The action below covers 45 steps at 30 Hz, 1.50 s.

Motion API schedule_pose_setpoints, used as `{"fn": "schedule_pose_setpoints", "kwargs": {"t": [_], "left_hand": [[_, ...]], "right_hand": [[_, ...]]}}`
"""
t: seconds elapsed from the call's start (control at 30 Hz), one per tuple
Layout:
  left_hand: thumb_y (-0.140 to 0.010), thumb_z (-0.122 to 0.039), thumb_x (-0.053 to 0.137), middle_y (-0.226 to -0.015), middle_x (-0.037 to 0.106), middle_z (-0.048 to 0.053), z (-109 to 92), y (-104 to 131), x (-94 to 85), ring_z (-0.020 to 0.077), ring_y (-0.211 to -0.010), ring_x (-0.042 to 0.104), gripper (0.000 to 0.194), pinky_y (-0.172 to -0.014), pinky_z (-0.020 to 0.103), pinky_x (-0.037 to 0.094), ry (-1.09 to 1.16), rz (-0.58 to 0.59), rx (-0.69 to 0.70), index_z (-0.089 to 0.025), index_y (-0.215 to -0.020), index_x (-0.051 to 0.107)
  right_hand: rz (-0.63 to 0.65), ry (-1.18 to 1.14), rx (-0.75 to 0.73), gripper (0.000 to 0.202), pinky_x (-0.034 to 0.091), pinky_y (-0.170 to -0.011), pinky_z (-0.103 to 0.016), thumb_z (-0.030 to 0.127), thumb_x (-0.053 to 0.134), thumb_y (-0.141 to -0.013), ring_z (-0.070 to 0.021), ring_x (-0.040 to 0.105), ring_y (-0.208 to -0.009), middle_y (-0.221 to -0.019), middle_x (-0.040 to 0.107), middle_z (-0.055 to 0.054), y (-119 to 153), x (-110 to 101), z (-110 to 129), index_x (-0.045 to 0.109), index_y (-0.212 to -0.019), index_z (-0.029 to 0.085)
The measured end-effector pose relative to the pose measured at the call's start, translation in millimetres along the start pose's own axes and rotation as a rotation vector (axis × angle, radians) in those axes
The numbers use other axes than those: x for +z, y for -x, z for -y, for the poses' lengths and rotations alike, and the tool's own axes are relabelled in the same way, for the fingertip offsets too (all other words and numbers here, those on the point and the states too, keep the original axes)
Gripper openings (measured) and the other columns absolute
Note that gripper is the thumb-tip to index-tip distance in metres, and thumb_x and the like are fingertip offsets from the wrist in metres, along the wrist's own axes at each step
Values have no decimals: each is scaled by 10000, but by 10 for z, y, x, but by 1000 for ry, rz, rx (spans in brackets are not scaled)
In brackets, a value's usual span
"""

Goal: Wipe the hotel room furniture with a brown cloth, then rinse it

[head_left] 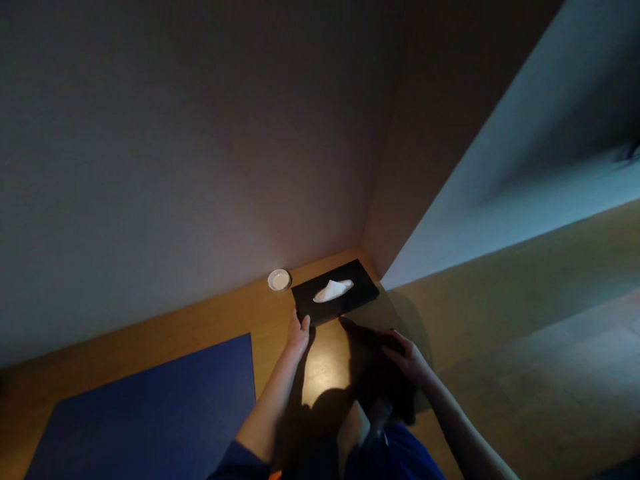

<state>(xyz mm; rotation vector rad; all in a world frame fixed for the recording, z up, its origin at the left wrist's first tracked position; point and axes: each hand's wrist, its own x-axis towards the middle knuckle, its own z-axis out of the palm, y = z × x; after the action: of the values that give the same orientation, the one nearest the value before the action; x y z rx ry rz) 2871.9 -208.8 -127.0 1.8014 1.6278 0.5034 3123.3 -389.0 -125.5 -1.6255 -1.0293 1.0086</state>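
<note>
My left hand [299,331] grips the near left corner of a black tissue box [306,303], thumb at the front edge and fingers along the side. A white tissue [334,289] pokes up from the oval slot in its top. The box lies in the far right corner of a wooden table [220,313]. To the right of the table's front part, my right hand [409,358] is curled, apart from the box. Something dark is at its fingers; deep shadow hides what it is. A small round white dish [279,280] sits just left of the box.
A dark blue mat [160,413] covers the left part of the table. A grey wall [200,167] rises behind it, and a wall edge [400,240] juts out at the right. Wooden floor [540,333] extends beyond the table's right side.
</note>
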Motion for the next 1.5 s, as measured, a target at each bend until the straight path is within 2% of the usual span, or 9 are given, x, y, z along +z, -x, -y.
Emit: {"fn": "schedule_pose_setpoints", "kwargs": {"t": [0.27,0.47,0.63,0.8,0.93,1.03,1.13,1.3,1.5], "left_hand": [[-807,-217,458,-1268,565,140,324,692,-603,238,-1192,525,450,-1044,414,405,3,58,-34,-159,-1252,500],[-821,-201,435,-1435,384,131,-7,1000,-603,253,-1401,202,498,-1161,458,182,-116,-38,139,-143,-1315,443],[-820,-248,499,-1412,405,159,-436,1068,-197,307,-1395,186,566,-1119,530,229,-147,103,298,-113,-1353,365],[-808,-169,492,-1127,589,121,-396,1062,-113,258,-1156,470,281,-1026,448,359,-119,98,289,-152,-1082,553],[-780,-141,507,-1049,604,104,-347,1095,-137,255,-1063,516,238,-1004,482,357,-121,82,248,-173,-1011,556],[-777,-123,494,-1050,611,103,-366,1105,-125,253,-1053,530,270,-1010,499,340,-118,69,210,-178,-1036,543],[-779,-119,492,-1082,609,104,-371,1105,-113,242,-1066,529,293,-1016,470,342,-110,68,197,-180,-1062,540],[-810,-135,474,-1155,592,107,-361,1114,-120,246,-1131,493,316,-1069,471,264,-142,88,204,-164,-1119,533],[-841,-292,532,-1158,583,82,-463,1021,-270,281,-1120,464,260,-971,473,335,-266,126,293,-225,-1084,595]], "right_hand": [[-370,-220,144,461,553,-805,-363,470,713,-610,-249,666,-902,-970,713,-80,274,-807,61,659,-977,196],[-203,-117,36,595,532,-846,-367,454,688,-680,-237,649,-959,-1099,675,-81,80,-831,478,575,-1212,213],[227,183,-356,509,478,-923,-401,378,580,-792,-217,615,-1026,-1145,652,-61,-501,-397,1074,525,-1268,205],[585,637,-898,422,411,-927,-377,249,507,-852,-204,531,-1082,-1234,596,-58,-932,498,1708,518,-1272,201],[881,944,-1062,304,379,-787,-345,182,515,-852,-202,502,-987,-1189,609,-17,-991,1311,1809,607,-1128,268],[959,1039,-1127,217,342,-760,-340,212,523,-865,-211,477,-995,-1169,607,-18,-1023,1579,1683,636,-1043,266],[946,1047,-1141,180,323,-750,-331,249,503,-885,-201,471,-973,-1122,611,-26,-1108,1411,1564,641,-1000,261],[838,1139,-961,300,325,-752,-334,148,472,-859,-218,468,-966,-1165,588,-40,-1121,603,1407,633,-1077,276],[574,1304,-712,341,355,-789,-388,100,478,-824,-282,472,-1038,-1183,566,-100,-496,-50,1063,645,-1084,246]]}}
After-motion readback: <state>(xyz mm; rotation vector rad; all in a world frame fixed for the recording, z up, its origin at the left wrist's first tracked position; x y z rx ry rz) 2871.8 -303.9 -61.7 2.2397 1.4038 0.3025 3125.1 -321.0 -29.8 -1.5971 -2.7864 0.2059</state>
